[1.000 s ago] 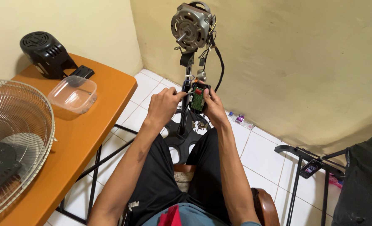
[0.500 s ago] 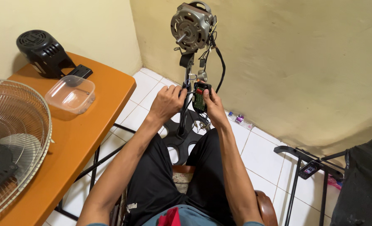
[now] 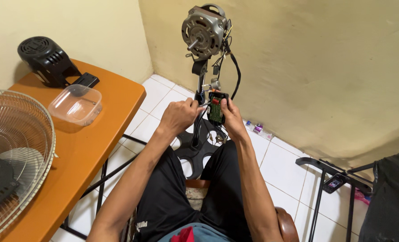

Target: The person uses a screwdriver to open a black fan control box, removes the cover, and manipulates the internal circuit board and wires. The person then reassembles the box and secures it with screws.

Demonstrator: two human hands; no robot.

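Right hand (image 3: 232, 120) pinching a small green circuit board (image 3: 216, 109) by its right edge, thumb in front, fingers behind. Left hand (image 3: 178, 117) curled shut just left of the board, apparently round a thin tool whose tip reaches the board's upper left; tool itself too small to make out. Board held between both hands, in front of the fan stand (image 3: 198, 121), below the bare motor (image 3: 204, 30) and tethered by dark wires (image 3: 235, 71) running up to it.

Likely light and stiff, but fragile: thin card, small parts on the face, wire joints apt to tear if pulled. Best gripped by the bare edges, as now, never by the parts or wires. Motor probably heavy, top-loading the stand; stand liable to tip if the board gets tugged.

Count: one board, one motor, one stand. Far left of the left hand, on the orange table (image 3: 96, 148): one clear tub (image 3: 75, 104), one black motor cover (image 3: 45, 60), one small black flat piece (image 3: 85, 80), one wire fan guard (image 3: 15, 148). Beyond the right hand, on the floor by the wall, a few small bits (image 3: 255, 128), number unclear.
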